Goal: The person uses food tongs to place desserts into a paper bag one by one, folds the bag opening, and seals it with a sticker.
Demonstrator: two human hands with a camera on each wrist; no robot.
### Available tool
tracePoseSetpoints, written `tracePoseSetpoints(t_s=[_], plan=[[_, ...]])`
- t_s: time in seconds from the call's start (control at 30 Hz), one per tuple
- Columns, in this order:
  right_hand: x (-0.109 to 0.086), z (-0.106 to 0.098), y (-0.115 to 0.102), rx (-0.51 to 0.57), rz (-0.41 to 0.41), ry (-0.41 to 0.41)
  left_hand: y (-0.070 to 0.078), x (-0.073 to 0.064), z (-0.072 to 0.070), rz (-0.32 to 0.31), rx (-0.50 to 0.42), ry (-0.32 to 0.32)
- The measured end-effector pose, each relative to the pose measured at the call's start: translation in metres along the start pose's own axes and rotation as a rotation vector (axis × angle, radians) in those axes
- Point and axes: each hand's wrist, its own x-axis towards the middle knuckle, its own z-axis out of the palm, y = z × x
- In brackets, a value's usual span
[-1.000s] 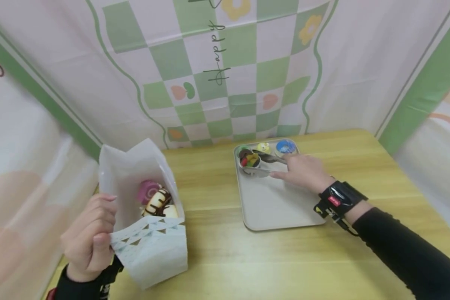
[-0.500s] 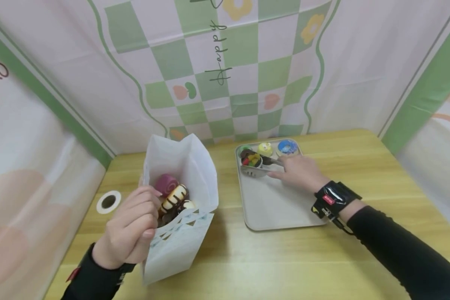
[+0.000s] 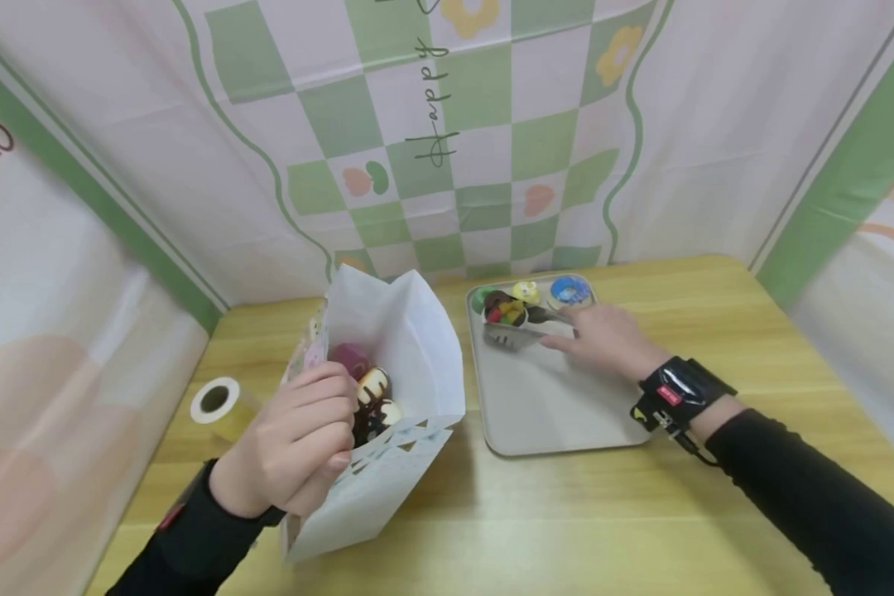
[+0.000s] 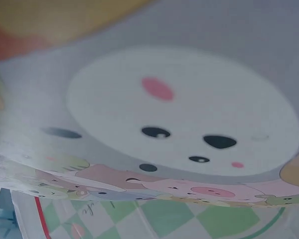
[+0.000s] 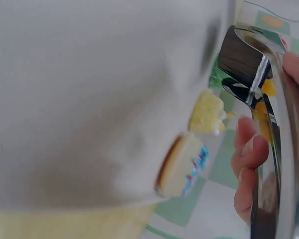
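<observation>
My left hand [image 3: 301, 443] grips the near left edge of a white paper bag [image 3: 434, 352]. Inside the bag lie a purple swirl roll [image 3: 351, 359] and cream-coloured pastries [image 3: 373, 384] with dark stripes. Cartoon animal faces on the bag's outside [image 4: 189, 109] fill most of the left wrist view. Over the tray my right hand [image 3: 612, 341] holds metal tongs [image 5: 289, 164]. Between their ends is a small dark cake [image 3: 508, 311] topped with red and yellow fruit pieces. Whether the cake touches the tray is unclear.
The grey tray [image 3: 559, 406] also bears a green pastry [image 3: 481, 298], a yellow one [image 3: 526, 290] and a blue-topped doughnut [image 3: 569, 290] along its back edge. A white-and-yellow roll [image 3: 227, 410] stands left of the bag. Behind the wooden table [image 3: 566, 530] hangs a checked curtain [image 3: 477, 149].
My left hand has carried the bag rightwards toward the tray, uncovering the roll. The tongs and fruit-topped cake have shifted slightly right.
</observation>
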Motion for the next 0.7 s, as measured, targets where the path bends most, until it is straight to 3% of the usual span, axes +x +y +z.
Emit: tracePoseSetpoints(t_s=[0.37,0.7], plan=[[-0.017,-0.036,-0.003,-0.053,-0.025,-0.038,-0.002,0.004,0.009,0.031,-0.002,-0.059],[-0.03,-0.067,-0.01,-0.09,-0.106,0.003,-0.006,0.01,0.011,0.022,0.009,-0.155]])
